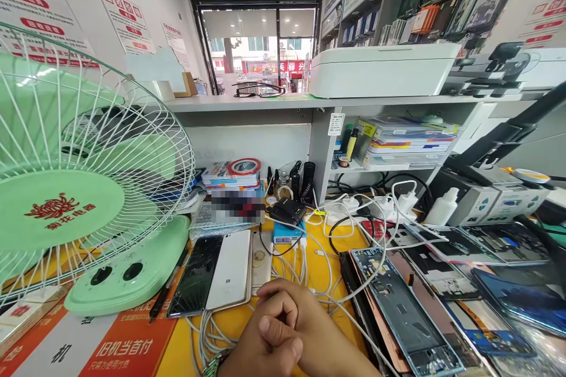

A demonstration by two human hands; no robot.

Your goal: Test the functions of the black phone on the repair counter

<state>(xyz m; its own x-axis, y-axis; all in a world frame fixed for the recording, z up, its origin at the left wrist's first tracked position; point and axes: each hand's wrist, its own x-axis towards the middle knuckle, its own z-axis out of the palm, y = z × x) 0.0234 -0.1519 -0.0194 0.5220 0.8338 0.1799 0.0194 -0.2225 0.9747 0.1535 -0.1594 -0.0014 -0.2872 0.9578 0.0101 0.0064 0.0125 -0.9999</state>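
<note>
Where the near edge of your view cuts across the yellow tabletop (177,353), your two hands meet: your left hand (260,336) and right hand (312,318) are clasped together, fingers curled over one another. You cannot tell whether anything lies between the palms. One green patterned band (214,364) circles your left wrist.

White cables (207,336) lie in loops just beside your left hand, and more run beyond both hands, too tangled to count. Just beyond and to the left of your hands you have three phones side by side: one black phone (194,274) with a glossy, streaked surface, one white phone (229,271), and one pale phone (262,274) with a round ring on it. Another edge shows beneath the white phone; you cannot tell how many are stacked there.

To your left stands one green desk fan (57,212) with two black knobs (132,271) on its base, and one black pen (161,294) rests near it. Farther out you see one blue box (285,234) under a black device (286,211), and one roll of red tape (244,166) on a pile. To your right, one opened phone frame (407,306) lies slantwise among other phone parts (490,330).
</note>
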